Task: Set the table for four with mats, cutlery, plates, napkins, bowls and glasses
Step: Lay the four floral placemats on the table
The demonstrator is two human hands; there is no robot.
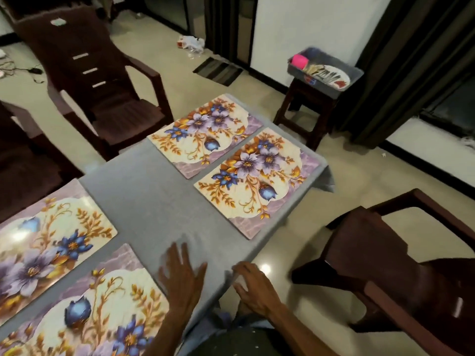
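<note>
Four floral mats lie on the grey-covered table point(154, 201). At the left edge, one mat point(48, 242) lies flat, cut off by the frame. Just beside it, nearer to you, a second mat point(84, 309) lies alongside with a narrow strip of cloth showing between them. At the far end of the table, a third mat point(203, 134) and a fourth mat point(257, 181) lie side by side, close but apart, the fourth reaching the table's right edge.

Your left hand point(183, 276) rests palm down on the cloth just beside the second mat's right edge, fingers spread wide, holding nothing. Your right hand point(253, 289) sits at the table's near right edge with fingers curled over the hanging cloth; motion blur prevents confirming whether it grips the cloth.

Dark brown plastic chairs stand around: one point(95, 80) beyond the table at upper left, one point(401, 268) at right. A wooden stool point(303, 114) near the wall carries a grey tub point(352, 80) holding cutlery point(323, 73), a patterned plate point(340, 78) and a pink item point(299, 60)
</note>
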